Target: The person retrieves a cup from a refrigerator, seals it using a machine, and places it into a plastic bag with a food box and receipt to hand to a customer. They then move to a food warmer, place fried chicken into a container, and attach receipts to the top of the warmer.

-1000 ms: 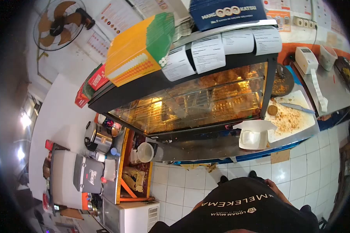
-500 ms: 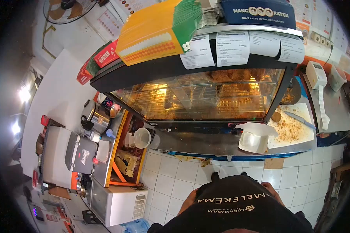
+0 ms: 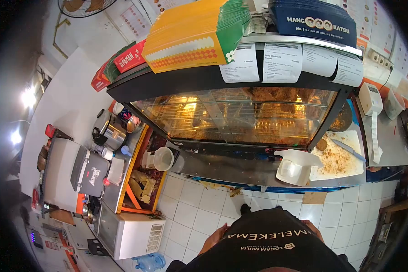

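My left hand [image 3: 216,235] is low at the left side of my black shirt [image 3: 267,238], its fingers mostly hidden at the cloth. My right hand [image 3: 311,226] is at the shirt's other side, also partly hidden. Whether either holds something cannot be made out. Ahead stands a lit glass display cabinet [image 3: 231,119] with wire racks and fried food. On the counter in front of it lie an open white box [image 3: 293,168] and a white cutting board [image 3: 349,170] with crumbs and a knife [image 3: 347,149].
Stacked yellow boxes [image 3: 186,38], dark blue boxes [image 3: 313,22] and hanging receipts [image 3: 282,63] top the cabinet. A metal pot [image 3: 113,133] and a clear tub [image 3: 163,158] are at the left. A receipt printer [image 3: 370,98] is at the right. A water bottle [image 3: 150,262] lies on the floor.
The view has shifted slightly, so the cabinet and boxes appear a little lower and further right. Both hands remain beside the shirt.
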Motion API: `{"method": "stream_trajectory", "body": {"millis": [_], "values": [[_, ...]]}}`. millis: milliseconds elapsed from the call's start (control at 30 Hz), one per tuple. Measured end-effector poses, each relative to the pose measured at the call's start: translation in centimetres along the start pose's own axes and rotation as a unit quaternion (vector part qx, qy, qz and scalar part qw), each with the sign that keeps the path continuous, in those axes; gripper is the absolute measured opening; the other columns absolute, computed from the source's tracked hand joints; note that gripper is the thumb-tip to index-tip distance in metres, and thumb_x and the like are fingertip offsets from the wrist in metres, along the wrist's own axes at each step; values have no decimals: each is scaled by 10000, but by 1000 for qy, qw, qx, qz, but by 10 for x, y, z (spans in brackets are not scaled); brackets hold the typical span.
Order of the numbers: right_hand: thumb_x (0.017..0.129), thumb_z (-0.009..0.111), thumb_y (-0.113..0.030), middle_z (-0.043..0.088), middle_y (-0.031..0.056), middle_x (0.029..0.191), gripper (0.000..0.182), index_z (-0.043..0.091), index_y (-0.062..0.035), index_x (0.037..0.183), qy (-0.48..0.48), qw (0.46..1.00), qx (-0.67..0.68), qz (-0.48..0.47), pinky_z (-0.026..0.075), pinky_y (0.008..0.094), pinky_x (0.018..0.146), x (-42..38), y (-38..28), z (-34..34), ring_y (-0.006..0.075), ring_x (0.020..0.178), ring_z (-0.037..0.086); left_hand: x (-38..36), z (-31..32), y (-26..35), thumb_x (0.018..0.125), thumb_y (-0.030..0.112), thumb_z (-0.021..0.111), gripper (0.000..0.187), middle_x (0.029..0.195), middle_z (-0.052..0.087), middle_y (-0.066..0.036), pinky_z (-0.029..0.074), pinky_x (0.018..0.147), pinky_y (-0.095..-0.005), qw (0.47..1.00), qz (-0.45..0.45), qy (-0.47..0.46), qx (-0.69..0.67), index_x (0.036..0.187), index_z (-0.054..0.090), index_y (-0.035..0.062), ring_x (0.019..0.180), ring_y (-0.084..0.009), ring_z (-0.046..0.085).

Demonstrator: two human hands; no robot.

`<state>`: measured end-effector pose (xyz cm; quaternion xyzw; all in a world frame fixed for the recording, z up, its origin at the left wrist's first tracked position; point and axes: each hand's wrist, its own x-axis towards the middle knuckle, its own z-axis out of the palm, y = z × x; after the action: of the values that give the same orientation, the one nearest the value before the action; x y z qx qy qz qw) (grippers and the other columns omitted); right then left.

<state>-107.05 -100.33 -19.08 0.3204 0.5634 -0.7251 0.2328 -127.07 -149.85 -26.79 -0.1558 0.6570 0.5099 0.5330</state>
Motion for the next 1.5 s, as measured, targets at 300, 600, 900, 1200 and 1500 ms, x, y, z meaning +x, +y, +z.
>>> {"method": "stream_trajectory", "body": {"millis": [300,600,900,1200,1500], "values": [[990,536,-155,713,77,1044,299,635,54,1180,-13,999,17,27,544,282,815,-49,-66,17,142,872,668,4,17,44,957,192,584,246,977,674,-112,538,738,-349,998,34,-3,-51,1140,623,31,830,-186,652],[983,601,-303,684,95,868,352,645,40,1051,55,981,-179,-46,496,306,734,0,-11,-18,147,824,606,-36,19,108,818,107,655,267,894,696,-127,546,727,-316,870,216,120,427,1069,636,16,843,-185,673],[879,682,-122,615,142,1267,475,544,-31,1324,-148,924,-350,-42,542,370,907,-55,-123,-4,252,1085,641,-138,27,177,852,45,668,411,1089,622,-125,596,821,-335,931,48,-258,255,1232,523,-18,935,-213,652],[850,600,-53,625,162,1297,560,474,-6,1393,-221,855,-468,22,469,386,1001,-21,-97,-23,264,1180,578,-133,31,177,779,-25,613,464,1081,695,-134,567,782,-331,912,71,-254,313,1242,585,-40,942,-183,654],[883,571,-89,600,140,1343,540,485,4,1408,-241,884,-383,118,432,355,1049,-57,-184,12,227,1184,567,-140,38,195,780,38,591,406,1004,716,-150,567,784,-324,892,115,-234,368,1173,646,-50,892,-211,677]]}}
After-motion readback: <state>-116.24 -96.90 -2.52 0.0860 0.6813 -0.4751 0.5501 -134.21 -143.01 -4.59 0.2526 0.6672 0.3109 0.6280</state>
